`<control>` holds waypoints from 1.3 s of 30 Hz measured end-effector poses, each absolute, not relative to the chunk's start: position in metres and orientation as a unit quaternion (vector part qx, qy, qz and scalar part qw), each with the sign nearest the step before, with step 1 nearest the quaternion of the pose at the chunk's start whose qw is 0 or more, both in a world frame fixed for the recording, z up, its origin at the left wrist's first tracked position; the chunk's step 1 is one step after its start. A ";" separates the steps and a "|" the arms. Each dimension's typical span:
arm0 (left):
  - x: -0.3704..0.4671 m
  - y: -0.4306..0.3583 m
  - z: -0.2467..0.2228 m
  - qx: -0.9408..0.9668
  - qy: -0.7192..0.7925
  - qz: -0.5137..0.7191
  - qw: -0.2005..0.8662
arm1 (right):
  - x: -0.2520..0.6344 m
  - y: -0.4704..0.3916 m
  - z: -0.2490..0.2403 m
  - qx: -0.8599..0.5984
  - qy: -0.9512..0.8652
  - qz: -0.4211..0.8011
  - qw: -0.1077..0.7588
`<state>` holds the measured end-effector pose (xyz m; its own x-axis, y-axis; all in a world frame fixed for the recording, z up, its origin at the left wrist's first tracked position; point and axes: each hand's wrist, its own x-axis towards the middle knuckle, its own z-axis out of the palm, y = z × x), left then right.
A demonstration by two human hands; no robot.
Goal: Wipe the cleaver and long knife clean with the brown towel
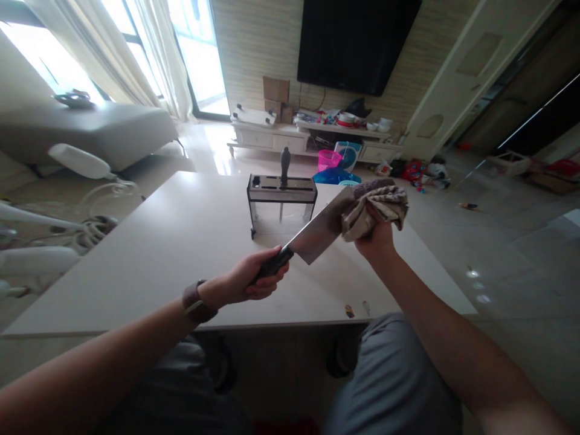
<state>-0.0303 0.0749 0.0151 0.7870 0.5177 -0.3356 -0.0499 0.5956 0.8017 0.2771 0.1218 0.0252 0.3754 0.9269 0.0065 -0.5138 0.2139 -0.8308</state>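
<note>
My left hand (254,275) is wrapped round the black handle of a cleaver (317,234), which I hold tilted above the table, its broad blade pointing up and to the right. In my right hand (376,235) is a bunched, patterned cloth (378,208), pressed against the far end of the blade and hiding its tip. Behind the cleaver stands a knife block (281,192) with a dark slotted top and clear sides. One knife (284,166) sits upright in it, its black handle sticking up and its blade showing faintly below.
The white table (181,260) stretches out before my knees. Two small stickers (348,310) are near its front edge. Beyond it are a pink basket (328,159), a low TV cabinet (290,140) and a wall-mounted television (356,45). White chairs (81,160) stand at the left.
</note>
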 end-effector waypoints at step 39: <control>-0.012 0.071 -0.001 0.588 0.330 0.195 0.713 | 0.188 0.074 -0.002 -0.412 -0.263 0.625 0.609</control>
<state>-0.0120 0.0711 -0.0012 0.7065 0.6654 -0.2413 0.1099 0.2336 0.9661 0.1878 0.0736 -0.0017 0.0801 0.9775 -0.1949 -0.5441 -0.1210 -0.8303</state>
